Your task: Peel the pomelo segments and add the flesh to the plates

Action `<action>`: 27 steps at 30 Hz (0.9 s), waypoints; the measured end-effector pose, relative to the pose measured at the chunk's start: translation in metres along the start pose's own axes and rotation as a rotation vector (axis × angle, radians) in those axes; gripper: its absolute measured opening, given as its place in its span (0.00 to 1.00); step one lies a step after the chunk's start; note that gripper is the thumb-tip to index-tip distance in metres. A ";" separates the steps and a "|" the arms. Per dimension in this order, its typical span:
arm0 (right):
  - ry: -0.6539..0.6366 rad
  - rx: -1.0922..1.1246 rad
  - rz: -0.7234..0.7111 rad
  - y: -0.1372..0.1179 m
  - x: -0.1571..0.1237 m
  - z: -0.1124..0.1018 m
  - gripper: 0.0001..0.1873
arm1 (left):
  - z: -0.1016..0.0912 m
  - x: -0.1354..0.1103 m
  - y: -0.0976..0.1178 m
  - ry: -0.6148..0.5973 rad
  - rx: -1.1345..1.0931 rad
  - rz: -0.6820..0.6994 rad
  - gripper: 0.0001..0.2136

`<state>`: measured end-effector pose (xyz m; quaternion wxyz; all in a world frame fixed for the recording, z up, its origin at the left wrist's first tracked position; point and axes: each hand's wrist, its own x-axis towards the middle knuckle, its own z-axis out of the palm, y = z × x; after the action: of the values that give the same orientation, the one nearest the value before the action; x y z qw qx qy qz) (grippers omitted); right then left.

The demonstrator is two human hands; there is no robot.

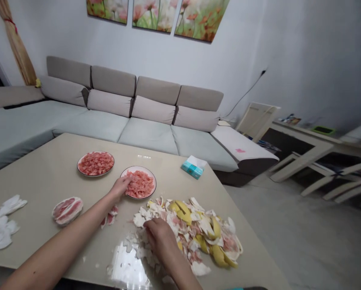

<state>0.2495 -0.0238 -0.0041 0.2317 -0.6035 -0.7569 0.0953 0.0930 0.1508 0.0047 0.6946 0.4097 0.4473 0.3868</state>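
My left hand (120,189) reaches over the near left rim of a white plate (153,176) of peeled pink pomelo flesh (140,185). Its fingers are closed at the edge of the flesh, and anything in them is hidden. My right hand (160,239) is closed beside the left side of a heap of pomelo peel (183,213), white pith and thin membranes; I cannot make out what its fingertips hold. Unpeeled segments (110,216) lie partly behind my left forearm. Left of that forearm sits a larger peeled pomelo piece (67,211), its pith still on.
A second plate (96,164) heaped with pomelo flesh stands farther back left. A blue tissue pack (193,167) lies near the table's right edge. Crumpled white tissues or gloves (3,221) are at far left. Behind the table (47,173) runs a grey sofa (144,131).
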 end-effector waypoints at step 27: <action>0.076 0.745 0.133 -0.052 0.043 -0.001 0.11 | -0.028 -0.122 -0.018 -0.148 -0.013 0.101 0.13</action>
<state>0.1978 0.0039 0.0288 0.4563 -0.5290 -0.6204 0.3564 0.0328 0.0398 0.0181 0.7079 0.4548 0.3709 0.3930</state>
